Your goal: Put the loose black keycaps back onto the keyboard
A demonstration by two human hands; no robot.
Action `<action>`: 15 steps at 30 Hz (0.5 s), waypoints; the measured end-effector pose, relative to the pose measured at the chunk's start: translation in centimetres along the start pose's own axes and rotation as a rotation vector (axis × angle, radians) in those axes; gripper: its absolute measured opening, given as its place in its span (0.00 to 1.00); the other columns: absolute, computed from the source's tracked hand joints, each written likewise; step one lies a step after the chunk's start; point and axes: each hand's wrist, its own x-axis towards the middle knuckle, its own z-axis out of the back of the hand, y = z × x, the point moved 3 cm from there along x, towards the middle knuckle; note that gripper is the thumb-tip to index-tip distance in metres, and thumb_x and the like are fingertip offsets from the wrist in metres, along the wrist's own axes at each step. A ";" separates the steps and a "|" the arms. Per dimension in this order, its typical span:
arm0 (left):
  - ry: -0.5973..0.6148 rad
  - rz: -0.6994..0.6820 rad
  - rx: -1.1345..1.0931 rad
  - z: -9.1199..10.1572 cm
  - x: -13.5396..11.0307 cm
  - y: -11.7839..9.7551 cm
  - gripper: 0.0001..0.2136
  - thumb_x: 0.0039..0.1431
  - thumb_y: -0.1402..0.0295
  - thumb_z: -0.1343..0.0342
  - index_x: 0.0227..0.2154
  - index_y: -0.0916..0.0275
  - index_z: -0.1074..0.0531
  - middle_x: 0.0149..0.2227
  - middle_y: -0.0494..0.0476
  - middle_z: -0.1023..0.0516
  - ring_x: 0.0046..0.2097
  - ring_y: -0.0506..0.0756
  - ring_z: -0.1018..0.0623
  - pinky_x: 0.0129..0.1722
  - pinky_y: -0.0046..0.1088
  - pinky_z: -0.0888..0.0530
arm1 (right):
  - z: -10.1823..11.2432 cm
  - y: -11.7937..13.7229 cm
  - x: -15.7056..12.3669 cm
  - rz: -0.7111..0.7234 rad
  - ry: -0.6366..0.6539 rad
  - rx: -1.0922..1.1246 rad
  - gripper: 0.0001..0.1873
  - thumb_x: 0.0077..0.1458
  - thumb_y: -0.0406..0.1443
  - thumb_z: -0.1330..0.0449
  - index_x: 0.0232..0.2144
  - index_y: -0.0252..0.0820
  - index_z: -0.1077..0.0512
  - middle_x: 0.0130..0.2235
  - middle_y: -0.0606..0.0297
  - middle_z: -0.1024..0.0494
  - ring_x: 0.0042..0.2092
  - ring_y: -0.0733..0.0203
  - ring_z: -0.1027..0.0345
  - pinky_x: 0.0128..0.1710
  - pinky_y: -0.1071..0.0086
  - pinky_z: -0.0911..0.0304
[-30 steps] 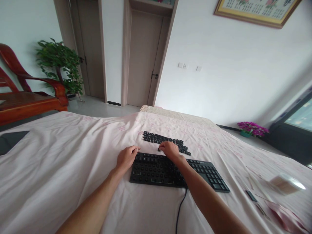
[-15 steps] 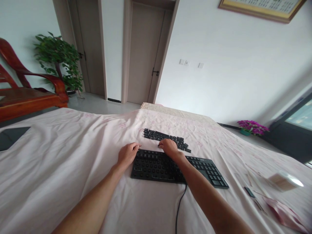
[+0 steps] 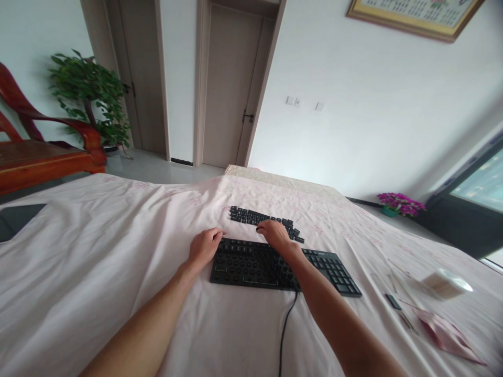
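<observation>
A black keyboard (image 3: 236,276) lies in front of me, its left part stripped of most keycaps and its right part still carrying keys. Beyond it, loose black keycaps (image 3: 251,215) are laid out in rows. My left hand (image 3: 205,246) is beside the keyboard's far left corner, fingers curled and thumb against forefinger; whatever they pinch cannot be made out. Over the keyboard's far edge reaches my right hand (image 3: 274,232), closed, with a small dark keycap (image 3: 259,229) at its fingertips. It hides part of the keycap rows.
A pale flowered cloth (image 3: 168,314) covers the surface. At right lie a clear box of thin sticks (image 3: 446,285), tweezers (image 3: 408,322), a small dark piece (image 3: 392,301) and a pink cloth (image 3: 448,332). The keyboard's cable (image 3: 283,330) runs towards me. A dark flat panel (image 3: 19,220) lies far left.
The view has turned slightly, so things sit a little further left. My right hand has shifted slightly away from me, over the keycap rows. My left hand stays by the keyboard's corner.
</observation>
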 end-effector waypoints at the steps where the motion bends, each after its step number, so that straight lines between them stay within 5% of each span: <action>1: 0.000 0.001 0.001 0.0 0.0 0.0 0.16 0.62 0.61 0.56 0.41 0.52 0.23 0.46 0.50 0.20 0.46 0.54 0.24 0.40 0.26 0.33 | 0.2 -0.1 -0.8 0.007 -0.025 0.029 0.14 0.60 0.39 0.47 0.44 0.47 0.24 0.44 0.64 0.21 0.46 0.58 0.29 0.41 0.72 0.40; 8: -0.019 -0.005 0.019 -0.1 0.0 0.0 0.16 0.62 0.61 0.56 0.39 0.50 0.23 0.44 0.48 0.20 0.44 0.54 0.23 0.38 0.26 0.34 | -0.1 1.4 -6.7 0.134 -0.155 0.176 0.12 0.62 0.39 0.48 0.41 0.48 0.25 0.40 0.65 0.24 0.41 0.63 0.30 0.38 0.74 0.42; 15: -0.019 -0.012 0.008 0.0 -0.2 -0.1 0.15 0.62 0.61 0.56 0.38 0.50 0.23 0.45 0.47 0.20 0.45 0.54 0.24 0.39 0.26 0.34 | -0.8 2.2 -7.5 0.091 -0.153 0.034 0.11 0.63 0.39 0.49 0.39 0.48 0.26 0.39 0.65 0.26 0.39 0.62 0.31 0.30 0.72 0.47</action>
